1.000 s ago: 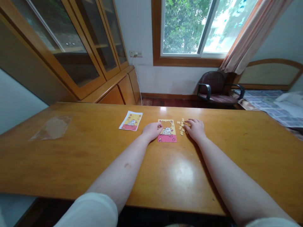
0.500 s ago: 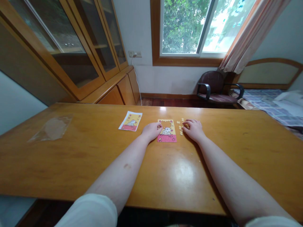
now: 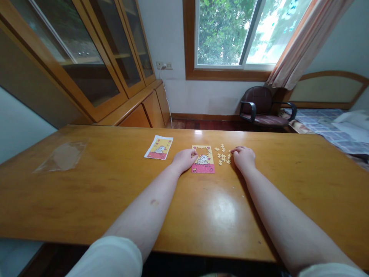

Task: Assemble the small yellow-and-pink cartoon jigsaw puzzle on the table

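A partly assembled jigsaw puzzle (image 3: 205, 168) lies on the desk, yellow above and pink below, with a white cartoon animal. Its upper middle has a gap that shows the wood. My left hand (image 3: 185, 159) rests at the puzzle's left edge. Its fingers are pressed together, and whatever is between them is hidden. To the right of the puzzle, loose puzzle pieces (image 3: 223, 157) lie face down in a cluster. My right hand (image 3: 244, 156) is at the cluster's right side, thumb and fingertips close together by a small pale bit too tiny to make out.
A printed picture card (image 3: 159, 147) with the same design lies left of my left hand. Farther left is a clear plastic bag (image 3: 62, 156). The wooden desk (image 3: 184, 215) spans the view. Beyond it stand a glass-door cabinet (image 3: 123, 90) and an armchair (image 3: 261, 104).
My right hand has shifted right, off the loose pieces, so more of them show. My left hand, the puzzle and the card look unmoved.
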Demonstrator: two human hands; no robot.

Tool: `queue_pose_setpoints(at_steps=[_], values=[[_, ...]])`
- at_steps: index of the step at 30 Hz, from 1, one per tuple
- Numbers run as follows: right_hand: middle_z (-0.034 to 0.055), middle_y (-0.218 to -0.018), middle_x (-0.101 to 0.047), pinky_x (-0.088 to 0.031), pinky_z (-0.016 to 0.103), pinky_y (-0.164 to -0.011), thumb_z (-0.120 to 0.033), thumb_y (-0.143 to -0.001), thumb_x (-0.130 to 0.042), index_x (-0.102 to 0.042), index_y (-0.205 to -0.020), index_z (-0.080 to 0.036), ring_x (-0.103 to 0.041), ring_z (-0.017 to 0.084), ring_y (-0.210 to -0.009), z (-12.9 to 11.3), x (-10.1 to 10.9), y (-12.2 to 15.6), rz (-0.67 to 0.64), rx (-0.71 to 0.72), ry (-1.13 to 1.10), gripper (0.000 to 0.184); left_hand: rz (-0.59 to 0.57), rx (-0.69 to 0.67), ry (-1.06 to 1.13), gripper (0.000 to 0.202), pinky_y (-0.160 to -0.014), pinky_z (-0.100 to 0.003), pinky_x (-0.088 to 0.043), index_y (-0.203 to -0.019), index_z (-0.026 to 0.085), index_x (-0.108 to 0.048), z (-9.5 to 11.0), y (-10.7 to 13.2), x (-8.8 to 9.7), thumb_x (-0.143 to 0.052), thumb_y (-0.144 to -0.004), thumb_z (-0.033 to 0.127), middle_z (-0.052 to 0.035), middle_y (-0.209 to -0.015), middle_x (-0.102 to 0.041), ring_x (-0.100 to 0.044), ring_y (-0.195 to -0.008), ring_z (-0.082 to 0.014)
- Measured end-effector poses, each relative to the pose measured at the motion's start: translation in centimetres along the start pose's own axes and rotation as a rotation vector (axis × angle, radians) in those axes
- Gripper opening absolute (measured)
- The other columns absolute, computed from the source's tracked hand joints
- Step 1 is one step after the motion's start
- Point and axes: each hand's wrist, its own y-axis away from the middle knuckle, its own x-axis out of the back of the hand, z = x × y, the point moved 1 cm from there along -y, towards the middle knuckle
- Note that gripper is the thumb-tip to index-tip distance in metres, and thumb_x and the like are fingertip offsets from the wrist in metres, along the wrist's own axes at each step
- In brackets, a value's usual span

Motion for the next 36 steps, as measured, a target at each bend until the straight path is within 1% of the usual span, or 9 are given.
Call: queue_pose_setpoints(at_steps=[4,6,9,12,17,21,25,31,36], values=[[0.0041,-0.12,-0.066,-0.025,0.055,-0.105,-0.021,-0.079,-0.047,-0.077,-0.093,-0.03,-0.048,0.029,-0.116,-0.7,-0.5,0.2,-0.05,0.084,0.017,0.035,-0.003,-0.003,0.004,0.027,-0.073,-0.028,-0.046,-0.098,0.025,-0.071,0.0,0.0,0.0,-0.052,-0.085,0.039,-0.0042,-0.095,-0.073,-0.065,-0.085,-0.0213],[0.005,-0.123,-0.064,-0.026,0.054,-0.105,-0.02,-0.079,-0.046,-0.076,-0.098,-0.029,-0.047,0.029,-0.116,-0.8,-0.6,0.2,-0.044,0.096,0.011,0.036,-0.002,-0.003,0.004,0.027,-0.072,-0.028,-0.046,-0.098,0.025,-0.071,-0.1,0.0,-0.1,-0.052,-0.085,0.04,-0.0042,-0.095,-0.073,-0.065,-0.084,-0.0214],[0.0056,-0.116,-0.067,-0.032,0.046,-0.102,-0.02,-0.079,-0.047,-0.078,-0.089,-0.025,-0.052,0.026,-0.11,-0.7,-0.4,0.1,-0.027,0.108,-0.018,0.033,0.005,-0.011,0.002,0.027,-0.074,-0.029,-0.046,-0.098,0.025,-0.071,-0.2,-0.1,-0.1,-0.052,-0.085,0.04,-0.0045,-0.096,-0.073,-0.065,-0.085,-0.0214],[0.0044,-0.107,-0.07,-0.035,0.042,-0.098,-0.02,-0.078,-0.048,-0.077,-0.077,-0.024,-0.055,0.025,-0.104,-0.6,-0.3,0.1,-0.065,0.135,-0.015,0.029,0.003,-0.011,0.001,0.027,-0.074,-0.029,-0.047,-0.099,0.025,-0.071,-0.2,-0.1,-0.1,-0.052,-0.085,0.04,-0.0047,-0.096,-0.073,-0.065,-0.086,-0.0215],[0.0024,-0.11,-0.069,-0.035,0.041,-0.098,-0.019,-0.079,-0.049,-0.077,-0.084,-0.026,-0.055,0.025,-0.106,-0.8,-0.2,0.2,-0.107,0.167,0.0,0.029,-0.001,-0.012,0.001,0.026,-0.073,-0.029,-0.046,-0.097,0.025,-0.07,-0.1,0.0,0.0,-0.052,-0.086,0.04,-0.0047,-0.094,-0.073,-0.065,-0.085,-0.0218],[0.0048,-0.103,-0.07,-0.038,0.037,-0.09,-0.021,-0.081,-0.05,-0.077,-0.089,-0.025,-0.055,0.025,-0.098,-1.1,0.2,0.3,-0.12,0.197,0.019,0.028,0.009,-0.006,0.021,0.026,-0.073,-0.029,-0.047,-0.097,0.025,-0.071,-0.1,0.0,0.1,-0.052,-0.086,0.039,-0.0042,-0.093,-0.072,-0.064,-0.086,-0.0215],[0.0054,-0.095,-0.071,-0.039,0.035,-0.086,-0.027,-0.085,-0.052,-0.076,-0.084,-0.023,-0.056,0.023,-0.091,-1.4,0.6,0.4,-0.162,0.272,0.004,0.024,-0.005,-0.019,0.036,0.027,-0.073,-0.027,-0.046,-0.102,0.028,-0.071,-0.1,0.1,0.2,-0.054,-0.085,0.04,-0.0028,-0.094,-0.072,-0.065,-0.088,-0.0209],[0.0056,-0.086,-0.07,-0.041,0.033,-0.082,-0.033,-0.092,-0.044,-0.073,-0.072,-0.021,-0.058,0.019,-0.082,-1.5,0.9,0.3,-0.222,0.39,-0.111,0.037,-0.043,-0.087,-0.018,0.033,-0.072,-0.027,-0.045,-0.11,0.032,-0.07,-0.1,0.2,0.2,-0.056,-0.082,0.043,-0.0015,-0.093,-0.071,-0.065,-0.089,-0.021],[0.0044,-0.088,-0.069,-0.041,0.034,-0.085,-0.036,-0.085,-0.059,-0.075,-0.08,-0.023,-0.058,0.02,-0.085,-1.9,1.2,0.6,-0.291,0.498,-0.126,0.021,-0.042,-0.069,-0.023,0.033,-0.072,-0.026,-0.045,-0.108,0.031,-0.072,-0.1,0.0,0.1,-0.057,-0.08,0.044,-0.0019,-0.09,-0.071,-0.064,-0.09,-0.0211]])
